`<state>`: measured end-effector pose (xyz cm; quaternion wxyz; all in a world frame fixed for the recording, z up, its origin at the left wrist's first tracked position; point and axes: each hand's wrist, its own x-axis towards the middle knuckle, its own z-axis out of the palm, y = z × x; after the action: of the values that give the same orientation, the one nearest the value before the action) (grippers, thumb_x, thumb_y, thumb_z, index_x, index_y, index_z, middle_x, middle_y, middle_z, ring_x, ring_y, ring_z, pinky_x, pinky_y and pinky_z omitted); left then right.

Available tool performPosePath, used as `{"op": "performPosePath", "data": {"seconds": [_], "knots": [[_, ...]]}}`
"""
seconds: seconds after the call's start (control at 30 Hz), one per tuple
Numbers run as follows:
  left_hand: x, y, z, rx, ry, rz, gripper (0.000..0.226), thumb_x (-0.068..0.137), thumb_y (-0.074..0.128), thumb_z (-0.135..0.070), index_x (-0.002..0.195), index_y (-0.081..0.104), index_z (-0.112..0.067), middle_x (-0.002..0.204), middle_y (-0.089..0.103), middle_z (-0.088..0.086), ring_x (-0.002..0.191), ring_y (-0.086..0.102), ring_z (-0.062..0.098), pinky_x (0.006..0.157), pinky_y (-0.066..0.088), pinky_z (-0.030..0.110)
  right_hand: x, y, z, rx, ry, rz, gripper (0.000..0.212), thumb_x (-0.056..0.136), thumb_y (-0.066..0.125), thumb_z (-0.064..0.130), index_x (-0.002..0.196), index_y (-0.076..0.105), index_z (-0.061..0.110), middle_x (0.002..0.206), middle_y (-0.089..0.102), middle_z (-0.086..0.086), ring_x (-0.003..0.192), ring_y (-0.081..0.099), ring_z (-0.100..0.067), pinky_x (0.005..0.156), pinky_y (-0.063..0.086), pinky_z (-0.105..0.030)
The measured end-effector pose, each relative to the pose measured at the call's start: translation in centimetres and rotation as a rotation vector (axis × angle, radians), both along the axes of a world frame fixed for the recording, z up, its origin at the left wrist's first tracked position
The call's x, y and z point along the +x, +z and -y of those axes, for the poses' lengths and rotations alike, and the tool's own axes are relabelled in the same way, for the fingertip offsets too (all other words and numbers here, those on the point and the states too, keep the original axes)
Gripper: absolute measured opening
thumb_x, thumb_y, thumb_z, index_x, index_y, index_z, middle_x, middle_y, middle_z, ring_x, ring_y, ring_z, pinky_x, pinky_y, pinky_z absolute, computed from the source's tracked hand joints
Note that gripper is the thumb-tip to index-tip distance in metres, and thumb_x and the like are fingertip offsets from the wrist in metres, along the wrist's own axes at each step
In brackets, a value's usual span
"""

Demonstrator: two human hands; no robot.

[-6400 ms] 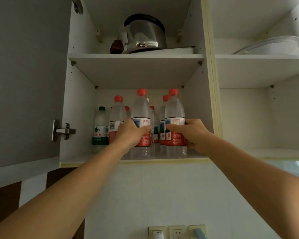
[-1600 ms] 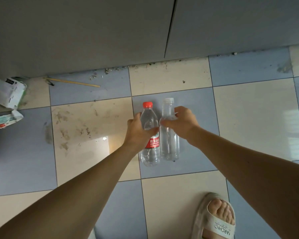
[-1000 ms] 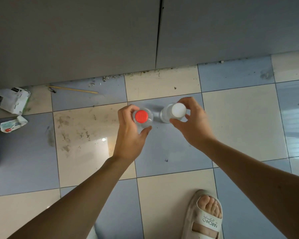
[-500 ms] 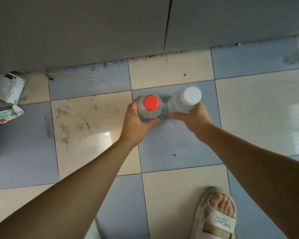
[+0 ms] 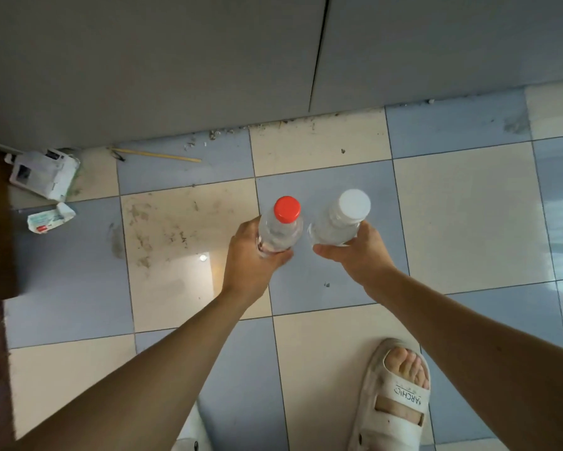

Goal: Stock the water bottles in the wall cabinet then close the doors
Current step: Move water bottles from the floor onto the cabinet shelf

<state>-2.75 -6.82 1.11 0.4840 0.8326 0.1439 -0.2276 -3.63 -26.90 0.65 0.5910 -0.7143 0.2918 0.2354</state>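
I look straight down at a tiled floor. My left hand (image 5: 252, 255) grips a clear water bottle with a red cap (image 5: 281, 224), held upright above the tiles. My right hand (image 5: 358, 255) grips a second clear bottle with a white cap (image 5: 341, 219) right beside it. The caps point up at the camera, and the bottles' lower parts are hidden by my hands. The wall cabinet is out of view.
Grey base cabinet doors (image 5: 208, 60) run along the top of the view. A crumpled white carton (image 5: 42, 174), a small wrapper (image 5: 49, 218) and a thin stick (image 5: 158, 155) lie on the floor at left. My sandalled foot (image 5: 397, 392) stands at lower right.
Both bottles have come up off the floor and closer to the camera, and they have drawn slightly apart. Earlier still, both hands were at the bottles in the wall cabinet.
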Motion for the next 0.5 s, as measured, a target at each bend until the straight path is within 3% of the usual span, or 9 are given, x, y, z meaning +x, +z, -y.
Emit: {"op": "performPosePath", "data": {"seconds": [0.17,0.27,0.4,0.5], "knots": [[-0.3,5.9,-1.1,0.003,0.079,0.028,0.06,0.075,0.089,-0.023,0.124,0.056,-0.026,0.123,0.061,-0.004,0.111,0.06,0.017,0.092,0.05,0.026,0.2,5.5,-1.5,0.014,0.046,0.024,0.065,0.072,0.09,0.011,0.128,0.058,0.026,0.113,0.067,0.005,0.104,0.063,-0.012,0.066,0.052,-0.01],[0.3,12.1,-1.9,-0.031,0.13,0.051,0.063,0.075,0.089,-0.023,0.13,0.058,-0.02,0.126,0.062,-0.002,0.115,0.06,0.018,0.098,0.051,0.03,0.9,11.6,-2.4,-0.011,0.103,0.049,0.065,0.072,0.09,0.013,0.129,0.059,0.022,0.113,0.066,0.002,0.107,0.062,-0.02,0.083,0.053,-0.023],[1.2,17.9,-2.6,-0.076,0.168,0.088,0.053,0.075,0.089,-0.024,0.112,0.055,-0.043,0.119,0.062,-0.009,0.107,0.06,-0.003,0.089,0.049,0.019,2.0,17.8,-2.8,-0.014,0.17,0.089,0.064,0.074,0.089,0.015,0.13,0.059,0.02,0.116,0.067,0.0,0.11,0.06,-0.02,0.081,0.048,-0.021],[2.0,26.4,-3.3,-0.117,0.241,0.11,0.05,0.075,0.09,-0.024,0.109,0.057,-0.042,0.117,0.064,-0.007,0.104,0.061,-0.004,0.094,0.054,0.027,2.8,26.2,-3.4,-0.014,0.172,0.088,0.063,0.074,0.089,0.019,0.13,0.06,0.022,0.117,0.068,0.003,0.111,0.061,-0.015,0.086,0.047,-0.024]]}}
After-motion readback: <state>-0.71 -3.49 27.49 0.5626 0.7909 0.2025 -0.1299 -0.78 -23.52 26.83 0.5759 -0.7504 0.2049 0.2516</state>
